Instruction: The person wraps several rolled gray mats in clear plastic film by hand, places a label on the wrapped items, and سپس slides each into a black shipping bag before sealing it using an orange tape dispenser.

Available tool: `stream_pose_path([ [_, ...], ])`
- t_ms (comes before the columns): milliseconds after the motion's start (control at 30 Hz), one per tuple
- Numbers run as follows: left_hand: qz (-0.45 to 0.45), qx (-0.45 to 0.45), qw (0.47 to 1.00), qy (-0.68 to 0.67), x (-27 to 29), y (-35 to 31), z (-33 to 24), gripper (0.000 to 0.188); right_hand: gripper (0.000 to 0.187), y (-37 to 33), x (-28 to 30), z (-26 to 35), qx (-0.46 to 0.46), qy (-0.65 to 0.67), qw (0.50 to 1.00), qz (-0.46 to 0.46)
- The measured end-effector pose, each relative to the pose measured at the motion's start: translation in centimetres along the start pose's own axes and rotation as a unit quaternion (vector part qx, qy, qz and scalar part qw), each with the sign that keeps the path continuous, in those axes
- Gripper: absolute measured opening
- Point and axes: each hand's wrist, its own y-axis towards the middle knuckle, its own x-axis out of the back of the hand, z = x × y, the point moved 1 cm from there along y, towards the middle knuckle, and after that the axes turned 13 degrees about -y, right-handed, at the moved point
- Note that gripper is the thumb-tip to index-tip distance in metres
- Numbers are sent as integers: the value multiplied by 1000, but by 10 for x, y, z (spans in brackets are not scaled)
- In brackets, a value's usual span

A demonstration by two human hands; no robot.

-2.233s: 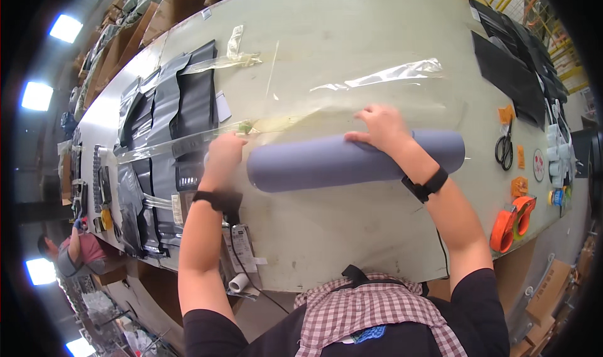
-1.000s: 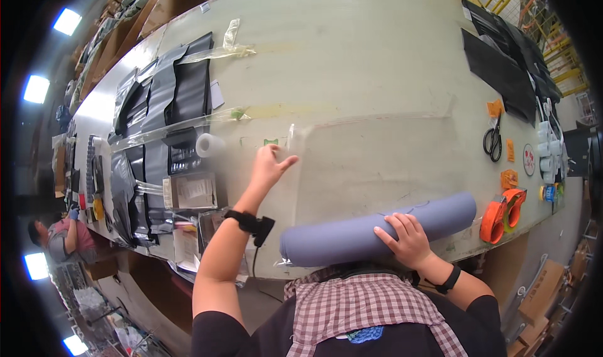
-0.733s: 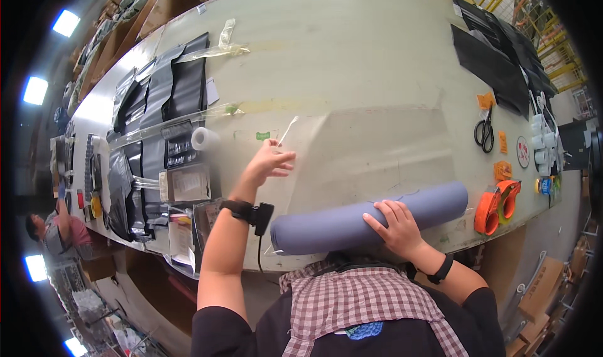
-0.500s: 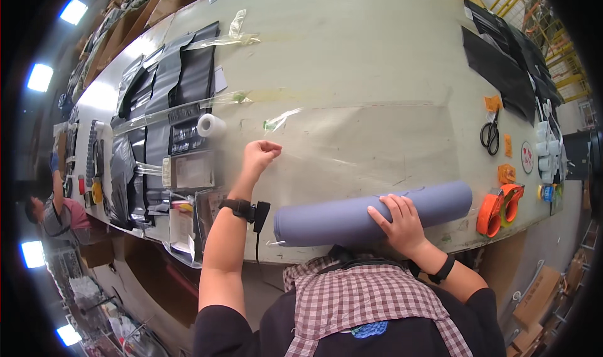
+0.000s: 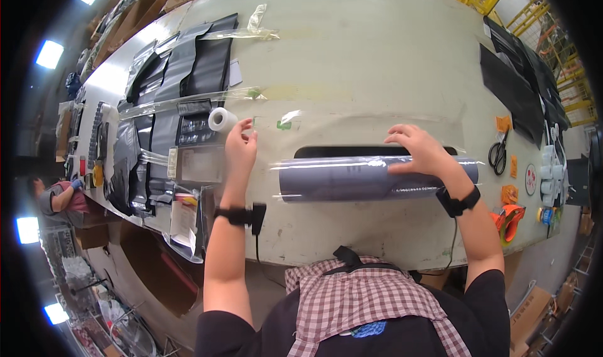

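- A violet-grey cylindrical roll [image 5: 352, 180] wrapped in shiny clear film lies sideways on the pale grey-green bench [image 5: 377, 231], directly at 12 o'clock from the person.
- Along its 12 o'clock edge shows a black strip with rounded corners [image 5: 339, 151].
- The wearer's right hand [image 5: 422, 153] is over the roll's right part, its grip spread, thumb apart from fingers; the thumb is over the film-covered surface, though contact cannot be made out.
- The left hand [image 5: 240, 148] is between 9 and 10 o'clock from the roll, clear of it, thumb and fingers curled toward each other; whether its grip pinches any clear film cannot be told.
- Just beside the left hand, at its 11 o'clock, stands a small translucent white roll [image 5: 222, 119]; at its 8 o'clock is a translucent box-shaped plastic package [image 5: 201, 166].
- A small green patch [image 5: 284, 125] is on the bench at 11 o'clock from the violet-grey roll.
- Glossy black plastic sheets [image 5: 210, 65] overlap at 10 o'clock; more dark sheets [image 5: 515, 83] lie at 2 o'clock.
- Black-handled scissors [image 5: 497, 156] lie between 2 and 3 o'clock; a bright orange tape dispenser [image 5: 512, 219] is near 4 o'clock.
- Far off at 9 o'clock, a co-worker [image 5: 59, 198] wears a blue glove [image 5: 76, 184].
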Motion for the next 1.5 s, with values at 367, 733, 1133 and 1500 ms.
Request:
stream_pose_path([
  [367, 203, -371, 821, 383, -144, -81, -102, 101, 110, -52, 1, -29, -237, -218, 945, -49],
  [733, 385, -371, 781, 324, -114, -79, -101, 102, 80, -123, -55, 50, -263, -188, 932, -164],
  [1133, 661, -180, 712, 154, -277, -89, -231, 22, 43, -148, -83, 104, -324, -180, 905, -209],
  [1500, 684, -169, 682, 195, -413, -158, -190, 20, 48, -155, -98, 120, -321, -141, 913, -207],
])
